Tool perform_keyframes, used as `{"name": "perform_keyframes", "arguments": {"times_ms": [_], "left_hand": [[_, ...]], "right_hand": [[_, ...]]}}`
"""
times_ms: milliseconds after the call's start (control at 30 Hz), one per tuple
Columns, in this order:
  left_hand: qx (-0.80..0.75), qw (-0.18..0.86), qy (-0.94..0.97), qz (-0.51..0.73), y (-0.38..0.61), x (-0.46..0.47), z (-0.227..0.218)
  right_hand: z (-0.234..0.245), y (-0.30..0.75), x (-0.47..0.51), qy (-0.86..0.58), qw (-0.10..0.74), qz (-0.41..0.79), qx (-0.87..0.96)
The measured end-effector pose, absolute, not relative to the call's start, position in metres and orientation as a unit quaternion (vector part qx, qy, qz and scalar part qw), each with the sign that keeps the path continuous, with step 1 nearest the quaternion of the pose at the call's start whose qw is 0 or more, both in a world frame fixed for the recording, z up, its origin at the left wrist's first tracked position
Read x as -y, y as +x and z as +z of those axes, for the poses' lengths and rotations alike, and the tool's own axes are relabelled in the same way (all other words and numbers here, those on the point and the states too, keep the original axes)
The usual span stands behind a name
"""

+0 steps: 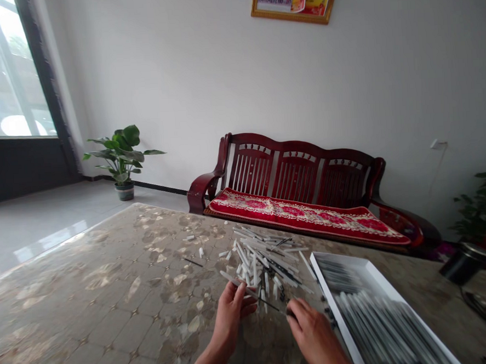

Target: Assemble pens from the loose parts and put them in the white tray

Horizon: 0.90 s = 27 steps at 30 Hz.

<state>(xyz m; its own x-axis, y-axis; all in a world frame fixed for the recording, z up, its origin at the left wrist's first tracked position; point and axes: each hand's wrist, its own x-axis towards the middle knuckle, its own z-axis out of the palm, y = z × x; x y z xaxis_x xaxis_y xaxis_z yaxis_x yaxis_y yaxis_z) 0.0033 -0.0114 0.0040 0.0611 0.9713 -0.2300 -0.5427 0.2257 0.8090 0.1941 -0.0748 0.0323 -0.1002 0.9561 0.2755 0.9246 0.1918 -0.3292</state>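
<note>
My left hand [229, 310] is closed on a whitish translucent pen barrel [229, 278], pinched between thumb and fingers and pointing up to the left. A thin dark pen refill [271, 305] runs from the barrel's lower right end toward my right hand [313, 331]. The fingers of my right hand are closed at the refill's far end; a small dark piece shows at the fingertips, too blurred to name. Just beyond both hands lies a loose heap of pen parts [254, 269]: pale caps, clear tubes and dark thin pieces.
A white open box [376, 275] with many pens stands right of my right hand. Small black parts [330, 315] lie along its left wall. A dark cylindrical container [466, 263] is farther right. A stray dark refill [193, 262] lies on the patterned tablecloth [122, 299]. Behind stands a wooden bench [300, 173].
</note>
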Motion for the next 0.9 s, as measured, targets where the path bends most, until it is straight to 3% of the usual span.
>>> {"name": "perform_keyframes", "arguments": {"times_ms": [267, 367, 467, 667, 767, 900], "left_hand": [[-0.330, 0.771, 0.253, 0.483, 0.010, 0.020, 0.010], [-0.322, 0.783, 0.186, 0.499, 0.008, 0.018, 0.012], [-0.316, 0.775, 0.124, 0.534, 0.004, 0.011, 0.012], [-0.305, 0.779, 0.065, 0.545, 0.002, 0.004, 0.009], [-0.311, 0.774, 0.048, 0.550, 0.001, 0.004, 0.010], [-0.323, 0.767, 0.035, 0.553, 0.000, 0.005, 0.014]], "right_hand": [[0.028, 0.170, 0.058, -0.591, 0.412, 0.310, 0.621], [0.020, 0.176, 0.043, -0.604, 0.441, 0.286, 0.599], [0.017, 0.191, 0.028, -0.638, 0.395, 0.158, 0.642], [0.021, 0.194, 0.012, -0.650, 0.172, 0.051, 0.738], [0.021, 0.189, 0.009, -0.647, 0.146, 0.028, 0.748], [0.016, 0.192, 0.011, -0.650, 0.176, 0.044, 0.738]]}}
